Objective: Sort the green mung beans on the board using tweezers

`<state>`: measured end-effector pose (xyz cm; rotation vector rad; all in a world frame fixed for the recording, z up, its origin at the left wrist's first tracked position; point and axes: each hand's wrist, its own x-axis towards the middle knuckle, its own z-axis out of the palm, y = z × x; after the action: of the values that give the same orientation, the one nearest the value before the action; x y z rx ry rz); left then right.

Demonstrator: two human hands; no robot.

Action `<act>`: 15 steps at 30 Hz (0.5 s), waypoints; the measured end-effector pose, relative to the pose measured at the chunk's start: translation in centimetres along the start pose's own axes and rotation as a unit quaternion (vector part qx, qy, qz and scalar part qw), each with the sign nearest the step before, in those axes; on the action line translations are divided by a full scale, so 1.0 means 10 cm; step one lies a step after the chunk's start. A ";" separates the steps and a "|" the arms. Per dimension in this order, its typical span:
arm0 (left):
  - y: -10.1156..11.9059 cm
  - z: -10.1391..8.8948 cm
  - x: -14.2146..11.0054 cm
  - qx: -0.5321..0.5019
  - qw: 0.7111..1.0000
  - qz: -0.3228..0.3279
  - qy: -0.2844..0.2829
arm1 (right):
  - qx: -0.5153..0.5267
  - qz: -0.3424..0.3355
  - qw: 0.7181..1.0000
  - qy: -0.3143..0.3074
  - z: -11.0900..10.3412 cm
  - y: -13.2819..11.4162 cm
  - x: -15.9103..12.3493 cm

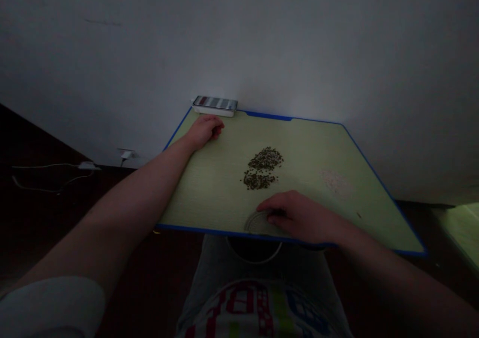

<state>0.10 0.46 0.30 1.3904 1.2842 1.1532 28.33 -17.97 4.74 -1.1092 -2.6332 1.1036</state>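
My right hand (301, 217) grips a pale, see-through round lid-like disc (255, 222) between thumb and fingers, at the near edge of the yellow-green board (209, 188). Part of the disc is hidden behind the hand. Beyond it lie two piles of small dark seeds or grains, a farther pile (266, 158) and a nearer, smaller one (258, 180). My left hand (205, 129) rests on the board's far left, fingers curled in, with nothing visible in it. Below the near edge, between my legs, is a dark round container (258, 261), its rim partly showing.
A phone (215, 103) lies on a white box (213, 111) at the far left corner, against the wall. A pale scatter of fine bits (337, 182) lies at the right, with a small brown sliver (359, 214) nearby. White cables (48, 166) and a plug (127, 155) are at left.
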 end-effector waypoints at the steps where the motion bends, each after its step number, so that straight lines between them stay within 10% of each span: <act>1: 0.00 0.00 0.00 0.000 1.000 0.003 -0.002 | 0.008 0.004 1.000 0.000 0.00 0.00 -0.01; 15: -0.04 -0.02 0.02 -0.005 1.000 0.008 -0.005 | 0.048 0.045 0.998 -0.016 -0.07 0.07 -0.08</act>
<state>-0.17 0.71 -0.01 1.3996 1.2619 1.1601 29.59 -17.76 4.97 -1.2110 -2.5464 1.2596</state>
